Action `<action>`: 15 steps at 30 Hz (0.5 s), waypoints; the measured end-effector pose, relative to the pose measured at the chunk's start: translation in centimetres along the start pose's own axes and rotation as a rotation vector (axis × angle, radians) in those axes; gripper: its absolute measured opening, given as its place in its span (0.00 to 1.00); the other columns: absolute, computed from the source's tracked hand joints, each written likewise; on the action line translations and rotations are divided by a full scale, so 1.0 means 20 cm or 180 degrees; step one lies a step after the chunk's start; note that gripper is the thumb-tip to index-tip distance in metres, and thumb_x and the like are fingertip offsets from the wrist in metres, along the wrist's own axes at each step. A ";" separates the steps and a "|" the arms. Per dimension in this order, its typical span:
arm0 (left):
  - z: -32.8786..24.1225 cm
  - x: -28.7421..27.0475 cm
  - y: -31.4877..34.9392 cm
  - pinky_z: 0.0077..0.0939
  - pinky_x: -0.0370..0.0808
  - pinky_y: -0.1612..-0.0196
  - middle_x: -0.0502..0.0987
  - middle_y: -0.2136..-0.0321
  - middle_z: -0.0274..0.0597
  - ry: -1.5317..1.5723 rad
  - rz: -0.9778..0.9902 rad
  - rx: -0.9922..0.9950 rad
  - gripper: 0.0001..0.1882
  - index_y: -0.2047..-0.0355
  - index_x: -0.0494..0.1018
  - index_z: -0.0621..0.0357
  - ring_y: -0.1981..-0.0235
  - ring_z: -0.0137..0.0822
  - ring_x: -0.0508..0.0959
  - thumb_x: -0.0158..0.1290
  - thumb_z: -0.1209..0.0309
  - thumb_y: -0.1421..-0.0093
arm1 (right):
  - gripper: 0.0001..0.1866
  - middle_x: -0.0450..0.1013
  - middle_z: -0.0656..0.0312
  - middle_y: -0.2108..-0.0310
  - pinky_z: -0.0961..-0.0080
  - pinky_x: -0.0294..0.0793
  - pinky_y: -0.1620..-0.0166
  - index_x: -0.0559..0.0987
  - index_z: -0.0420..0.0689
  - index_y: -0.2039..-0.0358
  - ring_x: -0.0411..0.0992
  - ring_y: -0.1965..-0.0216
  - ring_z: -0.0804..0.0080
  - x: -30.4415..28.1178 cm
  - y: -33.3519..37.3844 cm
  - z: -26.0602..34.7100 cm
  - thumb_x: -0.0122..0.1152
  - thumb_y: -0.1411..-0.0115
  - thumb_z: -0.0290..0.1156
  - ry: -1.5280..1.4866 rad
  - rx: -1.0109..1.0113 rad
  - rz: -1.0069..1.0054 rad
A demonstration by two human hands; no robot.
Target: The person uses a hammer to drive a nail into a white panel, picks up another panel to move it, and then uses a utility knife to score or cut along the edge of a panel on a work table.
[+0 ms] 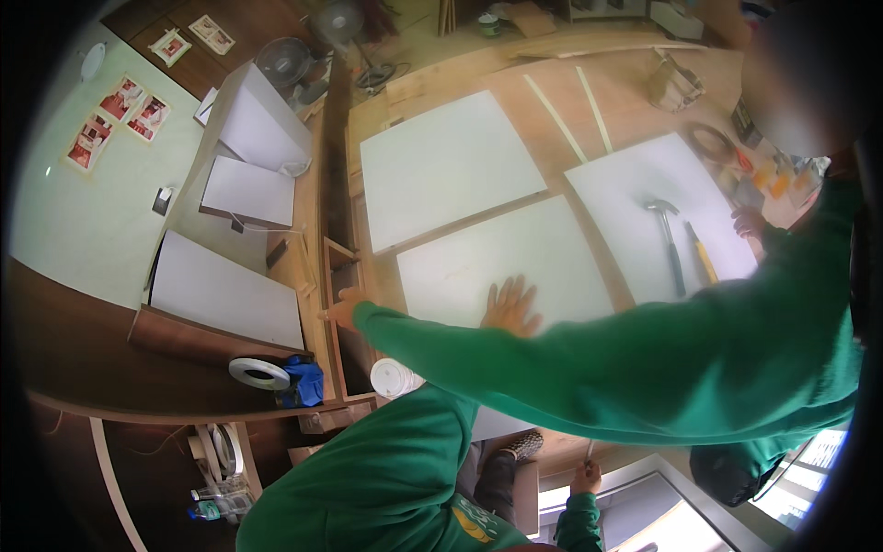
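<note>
- Nearest, the right hand (585, 477) hangs low by the knees; whether it grips the thin stick above it, I cannot tell.
- Left hand (510, 307) lies open, fingers spread, flat on the smooth white rectangular laminate panel (478, 262). That panel sits mid-table on the brown plywood worktop (635, 110).
- Pressing works best with the palm flat and the weight even, so the slick sheet does not slide.
- A co-worker's green-sleeved arm (570, 368) crosses just in front.
- Farther right, a steel claw hammer (669, 241) rests on 1 of 2 more matte panels.
</note>
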State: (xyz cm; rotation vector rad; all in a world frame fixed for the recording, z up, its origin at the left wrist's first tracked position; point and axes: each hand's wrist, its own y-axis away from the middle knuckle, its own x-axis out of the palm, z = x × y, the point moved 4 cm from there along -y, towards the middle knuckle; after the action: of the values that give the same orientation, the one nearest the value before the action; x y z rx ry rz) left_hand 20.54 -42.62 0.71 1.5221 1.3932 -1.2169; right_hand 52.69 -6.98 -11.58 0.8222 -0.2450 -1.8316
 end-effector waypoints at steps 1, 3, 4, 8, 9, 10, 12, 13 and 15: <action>-0.03 0.00 -0.03 0.61 0.40 0.31 0.53 0.32 0.57 0.0022 0.0032 0.0068 0.35 0.35 0.59 0.56 0.31 0.56 0.50 0.43 0.48 0.35 | 0.11 0.69 0.67 0.81 0.76 0.62 0.76 0.77 0.39 0.62 0.62 0.80 0.81 -0.01 -0.01 -0.02 0.63 0.44 0.29 0.0085 -0.0030 -0.0081; 0.01 0.04 0.02 0.61 0.40 0.31 0.52 0.32 0.56 -0.0159 -0.0180 -0.0012 0.36 0.34 0.57 0.55 0.30 0.55 0.49 0.41 0.46 0.35 | 0.10 0.67 0.68 0.82 0.75 0.61 0.76 0.77 0.40 0.64 0.60 0.81 0.80 0.01 0.00 -0.07 0.63 0.44 0.30 0.0293 -0.0122 -0.0072; 0.05 0.08 0.06 0.61 0.39 0.31 0.51 0.31 0.56 -0.0254 -0.0284 -0.0078 0.36 0.33 0.56 0.55 0.29 0.54 0.48 0.40 0.45 0.35 | 0.10 0.68 0.67 0.81 0.75 0.62 0.76 0.77 0.40 0.63 0.62 0.80 0.80 0.02 0.00 -0.10 0.64 0.44 0.30 0.0298 -0.0115 0.0046; 0.11 0.16 0.08 0.61 0.39 0.31 0.49 0.30 0.54 -0.0669 -0.0348 -0.0024 0.37 0.32 0.55 0.53 0.29 0.52 0.46 0.39 0.44 0.35 | 0.12 0.71 0.65 0.79 0.75 0.66 0.75 0.78 0.39 0.61 0.65 0.78 0.79 0.01 0.03 -0.11 0.65 0.45 0.29 0.0483 -0.0118 0.0209; 0.13 0.16 0.08 0.61 0.39 0.31 0.49 0.30 0.54 -0.0631 -0.0230 -0.0086 0.37 0.32 0.54 0.53 0.29 0.52 0.47 0.39 0.44 0.35 | 0.12 0.71 0.65 0.79 0.75 0.67 0.74 0.78 0.40 0.61 0.65 0.78 0.79 0.01 0.05 -0.09 0.65 0.45 0.29 0.0605 -0.0146 0.0234; 0.15 0.16 0.09 0.61 0.40 0.31 0.48 0.30 0.54 -0.0598 -0.0113 -0.0174 0.37 0.32 0.54 0.52 0.29 0.52 0.47 0.39 0.44 0.35 | 0.12 0.71 0.65 0.79 0.75 0.66 0.75 0.78 0.40 0.61 0.65 0.79 0.79 0.03 0.09 -0.08 0.65 0.45 0.29 0.0305 -0.0050 0.0244; 0.09 0.09 0.04 0.61 0.40 0.31 0.50 0.31 0.54 -0.0293 -0.0008 -0.0080 0.36 0.32 0.55 0.52 0.29 0.52 0.49 0.40 0.46 0.35 | 0.13 0.71 0.64 0.79 0.76 0.65 0.79 0.78 0.41 0.59 0.64 0.80 0.79 0.01 0.02 -0.37 0.65 0.44 0.30 -0.0165 0.0118 0.0037; 0.04 0.04 -0.02 0.61 0.40 0.31 0.51 0.31 0.54 -0.0113 0.0048 -0.0017 0.35 0.32 0.56 0.52 0.29 0.53 0.50 0.40 0.47 0.35 | 0.13 0.70 0.65 0.80 0.77 0.62 0.83 0.77 0.41 0.59 0.63 0.82 0.80 -0.03 -0.05 -0.56 0.64 0.43 0.30 0.0260 -0.0300 0.0066; -0.01 0.01 -0.04 0.59 0.39 0.30 0.48 0.30 0.55 -0.0130 0.0201 0.0010 0.36 0.32 0.54 0.53 0.29 0.52 0.46 0.38 0.46 0.33 | 0.12 0.67 0.67 0.83 0.79 0.59 0.86 0.76 0.41 0.59 0.60 0.86 0.81 -0.07 -0.10 -0.72 0.64 0.43 0.30 0.0443 -0.0223 0.0161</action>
State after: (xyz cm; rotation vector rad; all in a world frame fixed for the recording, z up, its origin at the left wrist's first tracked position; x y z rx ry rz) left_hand 19.75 -42.16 0.70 1.5237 1.3077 -1.2055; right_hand 60.61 -1.89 -22.70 0.8825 -0.1110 -1.7180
